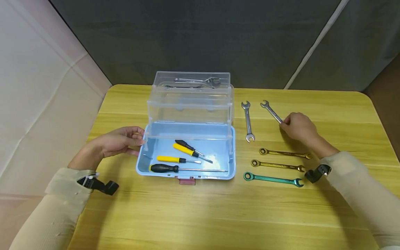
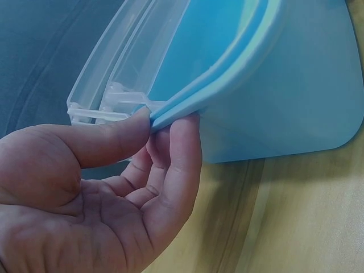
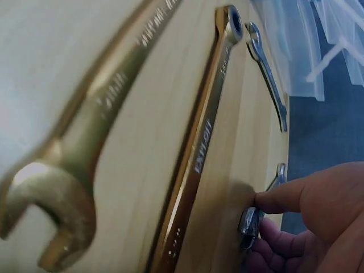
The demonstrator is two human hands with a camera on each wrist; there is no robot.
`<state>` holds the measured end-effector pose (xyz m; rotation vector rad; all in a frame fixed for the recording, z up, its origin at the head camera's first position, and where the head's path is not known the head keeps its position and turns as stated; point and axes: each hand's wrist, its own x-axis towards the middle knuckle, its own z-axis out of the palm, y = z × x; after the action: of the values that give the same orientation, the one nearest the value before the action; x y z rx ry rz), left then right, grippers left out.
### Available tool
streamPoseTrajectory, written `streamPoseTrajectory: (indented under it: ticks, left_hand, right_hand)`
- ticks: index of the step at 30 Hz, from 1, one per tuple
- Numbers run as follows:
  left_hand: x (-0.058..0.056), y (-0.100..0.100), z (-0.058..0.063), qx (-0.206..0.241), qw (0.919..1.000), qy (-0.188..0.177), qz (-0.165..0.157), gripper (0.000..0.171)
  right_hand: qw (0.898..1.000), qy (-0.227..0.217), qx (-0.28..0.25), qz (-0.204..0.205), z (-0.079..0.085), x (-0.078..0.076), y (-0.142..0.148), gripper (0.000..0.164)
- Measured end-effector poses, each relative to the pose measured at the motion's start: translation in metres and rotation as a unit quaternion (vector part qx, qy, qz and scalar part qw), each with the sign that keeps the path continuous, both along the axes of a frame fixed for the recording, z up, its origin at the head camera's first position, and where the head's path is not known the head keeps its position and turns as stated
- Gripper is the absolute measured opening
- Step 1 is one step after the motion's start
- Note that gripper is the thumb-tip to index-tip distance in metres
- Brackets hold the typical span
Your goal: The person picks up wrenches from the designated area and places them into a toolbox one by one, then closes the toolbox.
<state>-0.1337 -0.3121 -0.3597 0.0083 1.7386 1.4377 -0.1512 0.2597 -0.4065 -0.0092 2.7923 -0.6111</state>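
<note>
My left hand (image 1: 116, 141) pinches the left rim of a light blue toolbox (image 2: 296, 96), with the thumb on top and fingers beneath the edge. The toolbox stands open, its clear trays (image 1: 187, 113) raised at the back. On the right, my right hand (image 1: 300, 127) grips one end of a silver open-end wrench (image 1: 272, 112); its other end points toward the back left. A second silver wrench (image 1: 248, 121) lies between that hand and the toolbox. Nearer the front are two gold ratchet wrenches (image 3: 190, 153) and a green one (image 1: 273, 179).
Inside the toolbox lie a long black screwdriver (image 1: 164, 168), yellow-handled screwdrivers (image 1: 168, 159) and a small black one (image 1: 182, 143). An adjustable wrench (image 1: 200, 81) rests in the top tray. A dark curtain (image 1: 193, 38) hangs behind the wooden table (image 1: 203, 215).
</note>
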Motion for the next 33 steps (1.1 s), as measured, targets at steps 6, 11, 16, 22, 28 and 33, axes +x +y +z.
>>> streamPoseTrajectory:
  ticks: [6,11,16,22,28,33]
  left_hand:
    - [0.001,0.000,0.000,-0.001,1.0000,-0.002,0.004,0.014]
    - [0.001,-0.001,0.001,-0.007,1.0000,-0.002,0.003,0.014]
    - [0.001,0.000,0.001,-0.010,1.0000,0.000,0.000,0.015]
    - [0.001,0.000,0.002,-0.006,1.0000,0.001,0.003,0.014]
    - [0.001,0.000,0.001,0.001,1.0000,0.001,0.004,0.013]
    - [0.002,0.000,0.001,-0.001,1.0000,0.001,0.005,0.013]
  right_hand:
    - [0.997,-0.064,-0.029,0.016,0.003,-0.009,0.006,0.034]
    - [0.994,-0.086,-0.060,0.001,0.008,-0.011,0.013,0.034]
    - [0.991,-0.081,-0.103,-0.019,0.011,-0.011,0.020,0.038]
    - [0.988,-0.047,-0.141,-0.045,0.014,-0.009,0.026,0.057]
    - [0.978,-0.010,-0.200,-0.064,0.012,-0.008,0.026,0.054]
    - [0.967,0.004,-0.238,-0.087,0.006,-0.007,0.023,0.045]
